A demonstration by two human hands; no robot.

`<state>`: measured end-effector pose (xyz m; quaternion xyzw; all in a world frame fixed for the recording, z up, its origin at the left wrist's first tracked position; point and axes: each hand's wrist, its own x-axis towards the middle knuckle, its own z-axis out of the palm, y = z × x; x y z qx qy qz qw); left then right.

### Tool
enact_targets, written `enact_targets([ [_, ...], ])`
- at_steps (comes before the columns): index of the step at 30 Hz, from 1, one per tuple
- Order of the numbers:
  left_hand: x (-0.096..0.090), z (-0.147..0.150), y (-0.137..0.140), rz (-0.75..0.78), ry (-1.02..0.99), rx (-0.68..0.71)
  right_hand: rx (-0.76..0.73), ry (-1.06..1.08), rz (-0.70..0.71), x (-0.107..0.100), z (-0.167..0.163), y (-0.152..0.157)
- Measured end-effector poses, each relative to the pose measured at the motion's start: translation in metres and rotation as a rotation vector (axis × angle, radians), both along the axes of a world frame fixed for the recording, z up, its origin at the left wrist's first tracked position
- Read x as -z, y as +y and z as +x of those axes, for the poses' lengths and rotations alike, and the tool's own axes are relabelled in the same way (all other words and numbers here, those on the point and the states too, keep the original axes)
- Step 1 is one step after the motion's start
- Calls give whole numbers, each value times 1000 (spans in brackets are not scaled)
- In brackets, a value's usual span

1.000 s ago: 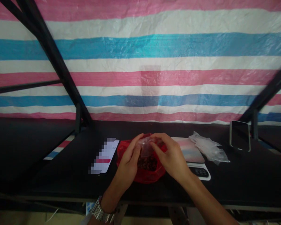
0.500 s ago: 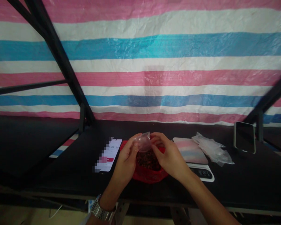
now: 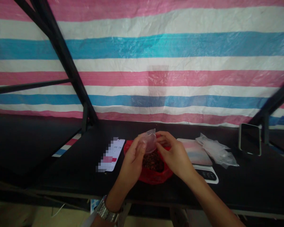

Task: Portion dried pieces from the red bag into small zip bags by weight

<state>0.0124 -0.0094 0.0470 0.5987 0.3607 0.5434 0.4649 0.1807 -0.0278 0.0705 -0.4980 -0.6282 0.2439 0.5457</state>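
Note:
Between my hands is a small clear plastic bag (image 3: 149, 142), held up over a red plastic bag (image 3: 153, 178) that lies open on the black table. Inside the red bag are loose brown and reddish dried bits (image 3: 153, 162), too small to name. My left hand (image 3: 133, 154) grips the clear bag's left side between thumb and fingers. My right hand (image 3: 174, 151) pinches its right edge with thumb and fingertips. A metal watch (image 3: 106, 211) sits on my left wrist.
Right of the red bag stands a white kitchen scale (image 3: 205, 174) with a flat plate. Several clear bags (image 3: 217, 151) lie partly over it. A phone (image 3: 112, 156) showing a timer lies left; another dark-screened device (image 3: 250, 138) stands far right. Black metal struts (image 3: 68, 67) slope upward before striped sheeting (image 3: 180, 47).
The clear bag looks more spread between my fingers, and its top stands a little higher. The whole view has shifted slightly, moving things rightward.

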Motion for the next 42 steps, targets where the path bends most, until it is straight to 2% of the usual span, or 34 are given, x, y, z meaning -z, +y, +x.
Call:
enact_targets([
  [4, 0, 1, 1, -51, -13, 18, 97, 28, 47, -4, 1, 2],
  [10, -1, -1, 5, -104, -70, -6, -63, 75, -8, 5, -3, 0],
  [14, -4, 2, 5, -112, -104, -40, -62, 41, -24, 5, 1, -3],
  [17, -4, 3, 6, -97, -71, -110, 2, -155, 2, 1, 11, -6],
  [22, 3, 1, 12, -49, 28, -208, 115, -723, 84, -2, 37, -11],
  [27, 6, -8, 16, 33, 242, -292, 155, -853, 27, 1, 55, -14],
  [31, 2, -15, 15, 58, 327, -345, 106, -773, 1, 1, 59, -13],
  [35, -3, -8, 8, 86, 234, -350, 107, -565, 134, 0, 55, -13],
  [38, -7, 5, -1, 40, 82, -261, 147, -351, 234, -4, 44, -17],
  [42, -10, 20, -8, -53, -54, -93, 36, -49, 102, -5, 25, -20],
])
